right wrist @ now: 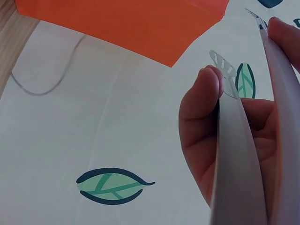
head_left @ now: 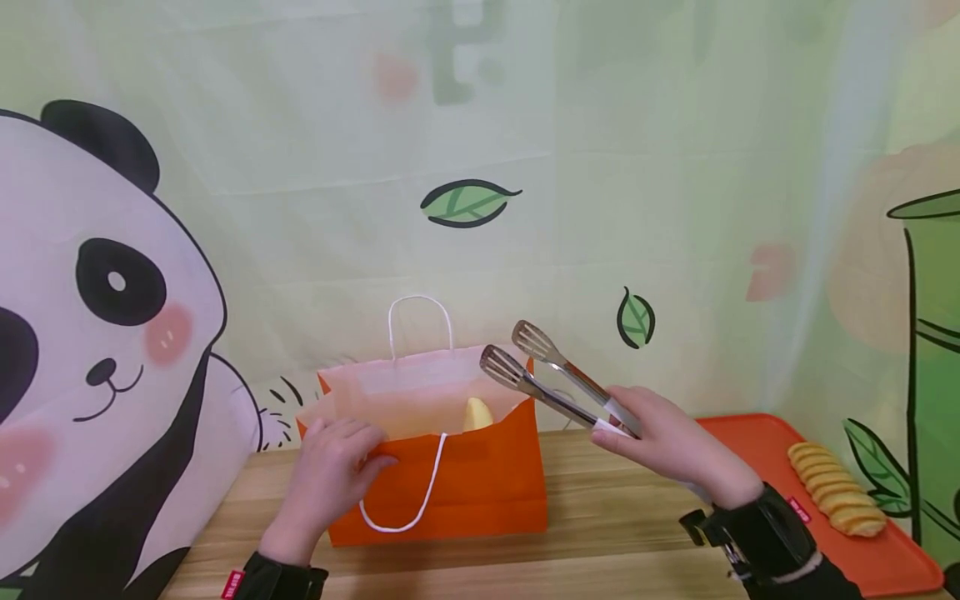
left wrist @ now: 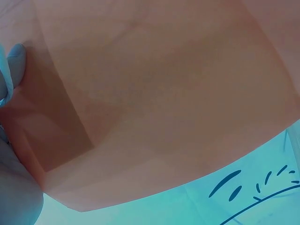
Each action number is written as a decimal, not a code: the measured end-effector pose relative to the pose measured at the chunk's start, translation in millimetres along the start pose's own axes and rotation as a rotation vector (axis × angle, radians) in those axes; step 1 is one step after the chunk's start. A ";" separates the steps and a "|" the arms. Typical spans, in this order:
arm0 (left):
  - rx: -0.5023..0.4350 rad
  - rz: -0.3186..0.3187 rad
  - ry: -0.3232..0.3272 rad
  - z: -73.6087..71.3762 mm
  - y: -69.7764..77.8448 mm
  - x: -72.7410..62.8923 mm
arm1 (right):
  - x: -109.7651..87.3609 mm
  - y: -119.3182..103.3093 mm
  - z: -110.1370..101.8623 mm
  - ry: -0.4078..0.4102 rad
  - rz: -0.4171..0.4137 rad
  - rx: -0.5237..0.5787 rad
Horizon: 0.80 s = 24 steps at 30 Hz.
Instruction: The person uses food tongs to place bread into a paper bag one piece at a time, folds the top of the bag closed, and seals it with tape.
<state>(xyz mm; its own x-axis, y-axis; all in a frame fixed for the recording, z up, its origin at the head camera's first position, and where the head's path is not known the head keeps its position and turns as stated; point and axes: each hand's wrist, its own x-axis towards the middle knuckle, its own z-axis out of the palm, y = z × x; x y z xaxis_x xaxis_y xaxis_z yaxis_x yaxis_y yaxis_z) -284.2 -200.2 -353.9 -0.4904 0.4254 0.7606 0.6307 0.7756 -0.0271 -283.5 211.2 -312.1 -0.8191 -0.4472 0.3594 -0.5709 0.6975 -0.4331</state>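
An orange paper bag (head_left: 480, 492) with white cord handles stands upright on the table, its mouth spread wide. My left hand (head_left: 337, 467) pinches the near rim at the bag's left side; a fingertip (left wrist: 18, 58) shows against the pinkish inner wall in the left wrist view. Above the right rim, my right hand (head_left: 656, 429) grips metal tongs (head_left: 570, 387) by their arms. The slotted tips of the tongs are apart with nothing between them. Inside the bag, the rounded end of a pale yellow piece (head_left: 477, 414) shows; the rest of it is hidden.
On the right an orange-red tray (head_left: 750, 437) holds a long, ridged bread roll (head_left: 836, 487). The wooden tabletop (head_left: 622, 517) runs beneath the bag. Behind it hangs a printed backdrop (head_left: 675, 167) with a panda and leaves.
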 end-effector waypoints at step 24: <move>-0.005 -0.023 -0.018 -0.4 0.0 -0.6 | -25.7 32.8 -8.3 0.024 0.191 0.024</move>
<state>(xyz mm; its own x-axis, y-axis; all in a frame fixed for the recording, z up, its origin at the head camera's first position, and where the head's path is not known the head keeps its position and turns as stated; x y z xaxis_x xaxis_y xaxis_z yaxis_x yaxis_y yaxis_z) -283.6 -200.6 -354.1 -0.5160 0.4158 0.7489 0.6217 0.7833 -0.0066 -280.7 250.3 -328.6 -0.9112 -0.2941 0.2886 -0.4067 0.7549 -0.5146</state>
